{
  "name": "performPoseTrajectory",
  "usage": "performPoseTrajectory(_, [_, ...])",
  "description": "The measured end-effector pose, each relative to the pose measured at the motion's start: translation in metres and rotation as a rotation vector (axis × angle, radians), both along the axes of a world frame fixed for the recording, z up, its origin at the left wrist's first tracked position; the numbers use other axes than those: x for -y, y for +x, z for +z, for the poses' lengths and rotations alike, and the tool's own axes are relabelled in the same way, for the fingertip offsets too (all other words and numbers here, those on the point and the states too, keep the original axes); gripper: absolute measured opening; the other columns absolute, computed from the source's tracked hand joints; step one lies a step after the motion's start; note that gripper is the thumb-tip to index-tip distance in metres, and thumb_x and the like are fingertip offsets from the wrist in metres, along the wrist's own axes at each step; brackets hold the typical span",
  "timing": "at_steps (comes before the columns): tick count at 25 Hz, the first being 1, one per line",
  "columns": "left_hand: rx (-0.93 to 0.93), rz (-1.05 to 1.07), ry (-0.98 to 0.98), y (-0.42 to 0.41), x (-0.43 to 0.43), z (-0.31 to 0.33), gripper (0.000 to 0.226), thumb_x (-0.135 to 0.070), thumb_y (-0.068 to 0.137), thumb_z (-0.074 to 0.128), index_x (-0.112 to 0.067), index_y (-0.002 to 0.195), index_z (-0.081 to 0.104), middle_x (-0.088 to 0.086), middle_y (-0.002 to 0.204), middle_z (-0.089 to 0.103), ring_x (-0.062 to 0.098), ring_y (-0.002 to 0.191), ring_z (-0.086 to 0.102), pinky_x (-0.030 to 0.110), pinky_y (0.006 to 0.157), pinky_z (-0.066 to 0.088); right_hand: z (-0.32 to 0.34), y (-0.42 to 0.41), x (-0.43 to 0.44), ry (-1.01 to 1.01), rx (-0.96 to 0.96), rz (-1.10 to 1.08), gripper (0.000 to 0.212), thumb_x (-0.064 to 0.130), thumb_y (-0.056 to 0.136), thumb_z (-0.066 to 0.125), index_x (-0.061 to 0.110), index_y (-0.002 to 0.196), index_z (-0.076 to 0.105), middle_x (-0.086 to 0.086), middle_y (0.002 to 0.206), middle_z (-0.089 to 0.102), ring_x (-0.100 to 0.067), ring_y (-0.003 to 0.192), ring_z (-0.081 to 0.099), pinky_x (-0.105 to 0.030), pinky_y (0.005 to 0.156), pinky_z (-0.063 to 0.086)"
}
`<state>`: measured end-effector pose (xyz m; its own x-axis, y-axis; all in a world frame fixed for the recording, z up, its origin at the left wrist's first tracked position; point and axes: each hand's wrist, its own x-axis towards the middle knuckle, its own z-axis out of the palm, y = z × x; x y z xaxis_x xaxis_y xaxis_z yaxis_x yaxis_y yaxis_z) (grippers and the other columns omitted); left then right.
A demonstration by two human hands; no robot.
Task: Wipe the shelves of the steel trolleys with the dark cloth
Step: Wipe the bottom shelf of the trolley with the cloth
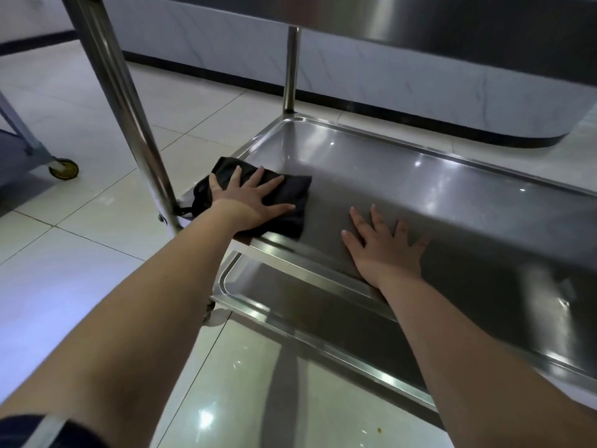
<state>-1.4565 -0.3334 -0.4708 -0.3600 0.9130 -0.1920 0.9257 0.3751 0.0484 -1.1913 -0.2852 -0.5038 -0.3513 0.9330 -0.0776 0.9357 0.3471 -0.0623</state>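
Note:
A steel trolley fills the view, and its middle shelf (420,176) is a shallow tray with a raised rim. The dark cloth (290,192) lies bunched at the shelf's left near corner. My left hand (248,198) presses flat on the cloth with fingers spread. My right hand (384,244) rests flat on the bare steel to the right of the cloth, fingers straight. Below it sits the lower shelf (290,312). The top shelf (452,17) hangs overhead.
An upright post (129,108) stands just left of the cloth, another post (290,69) at the far corner. A second trolley's wheel (64,168) shows at far left. A white counter base (420,92) with a dark plinth runs behind. Tiled floor (80,253) lies all round.

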Motion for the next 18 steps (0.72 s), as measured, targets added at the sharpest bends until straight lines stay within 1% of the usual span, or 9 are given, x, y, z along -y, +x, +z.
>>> performPoseTrajectory(2, [-0.004, 0.012, -0.013, 0.013, 0.0, 0.0, 0.082, -0.095, 0.07, 0.011, -0.062, 0.143, -0.01, -0.014, 0.162, -0.012, 0.031, 0.149, -0.014, 0.072, 0.108, -0.011, 0.003, -0.001, 0.001, -0.004, -0.004, -0.005, 0.058, 0.072, 0.091, 0.005, 0.057, 0.146, -0.006, 0.014, 0.163, -0.011, -0.039, 0.148, -0.009, -0.074, 0.107, -0.006])
performPoseTrajectory(4, [0.003, -0.013, -0.02, 0.029, 0.019, -0.01, 0.084, -0.097, 0.064, 0.005, -0.066, 0.14, -0.011, -0.014, 0.162, -0.012, 0.034, 0.149, -0.013, 0.074, 0.105, -0.012, 0.007, 0.0, 0.004, -0.02, 0.004, -0.003, 0.058, 0.07, 0.093, 0.007, 0.055, 0.148, -0.004, 0.013, 0.163, -0.011, -0.039, 0.148, -0.01, -0.075, 0.106, -0.007])
performPoseTrajectory(6, [-0.007, -0.041, 0.009, 0.042, 0.042, -0.017, 0.085, -0.099, 0.058, 0.001, -0.07, 0.137, -0.009, -0.017, 0.162, -0.008, 0.033, 0.149, -0.009, 0.073, 0.105, -0.01, 0.014, 0.0, 0.01, -0.071, -0.01, 0.016, 0.058, 0.068, 0.094, 0.009, 0.053, 0.149, -0.003, 0.013, 0.163, -0.011, -0.038, 0.148, -0.012, -0.074, 0.108, -0.006])
performPoseTrajectory(8, [-0.002, -0.032, 0.012, 0.048, 0.054, -0.013, 0.082, -0.098, 0.06, 0.004, -0.071, 0.137, -0.009, -0.018, 0.162, -0.008, 0.032, 0.15, -0.007, 0.072, 0.108, -0.005, 0.025, 0.012, 0.014, -0.142, -0.143, 0.047, 0.057, 0.065, 0.097, 0.016, 0.05, 0.151, 0.002, 0.013, 0.163, -0.007, -0.033, 0.149, -0.01, -0.068, 0.112, -0.004])
performPoseTrajectory(10, [0.0, -0.018, -0.012, 0.048, 0.056, -0.005, 0.08, -0.097, 0.065, 0.007, -0.069, 0.138, -0.009, -0.018, 0.162, -0.008, 0.031, 0.15, -0.008, 0.071, 0.11, -0.003, 0.036, 0.047, 0.009, -0.163, -0.291, 0.05, 0.056, 0.058, 0.1, 0.023, 0.045, 0.153, 0.008, 0.013, 0.163, -0.002, -0.027, 0.15, -0.006, -0.06, 0.117, -0.001])
performPoseTrajectory(11, [-0.008, -0.018, -0.025, 0.05, 0.057, -0.004, 0.08, -0.096, 0.066, 0.007, -0.069, 0.139, -0.009, -0.018, 0.162, -0.008, 0.03, 0.15, -0.008, 0.071, 0.11, -0.002, 0.038, 0.077, 0.006, -0.147, -0.277, 0.039, 0.055, 0.055, 0.102, 0.025, 0.044, 0.153, 0.009, 0.014, 0.163, -0.002, -0.025, 0.15, -0.006, -0.057, 0.118, 0.0])
performPoseTrajectory(13, [-0.023, -0.013, -0.016, 0.054, 0.059, -0.005, 0.081, -0.096, 0.064, 0.006, -0.068, 0.139, -0.007, -0.018, 0.162, -0.006, 0.029, 0.15, -0.006, 0.069, 0.111, -0.002, 0.035, 0.151, -0.002, -0.113, -0.136, -0.017, 0.052, 0.052, 0.103, 0.024, 0.043, 0.153, 0.013, 0.013, 0.163, -0.002, -0.025, 0.15, -0.007, -0.055, 0.119, 0.004])
performPoseTrajectory(15, [-0.028, 0.001, 0.0, 0.057, 0.061, -0.004, 0.084, -0.096, 0.061, 0.005, -0.069, 0.139, -0.005, -0.019, 0.162, -0.004, 0.029, 0.15, -0.004, 0.068, 0.112, -0.002, 0.029, 0.222, -0.002, -0.108, -0.019, -0.14, 0.051, 0.055, 0.101, 0.022, 0.047, 0.151, 0.017, 0.014, 0.163, 0.001, -0.029, 0.15, -0.003, -0.056, 0.118, 0.005])
performPoseTrajectory(18, [-0.007, 0.022, -0.042, 0.069, 0.061, 0.001, 0.089, -0.097, 0.055, 0.002, -0.068, 0.139, -0.008, -0.017, 0.162, -0.007, 0.031, 0.15, -0.006, 0.07, 0.111, -0.003, 0.018, 0.266, 0.01, -0.098, 0.001, -0.273, 0.053, 0.065, 0.096, 0.018, 0.058, 0.147, 0.008, 0.019, 0.162, -0.001, -0.037, 0.149, -0.002, -0.058, 0.116, -0.003])
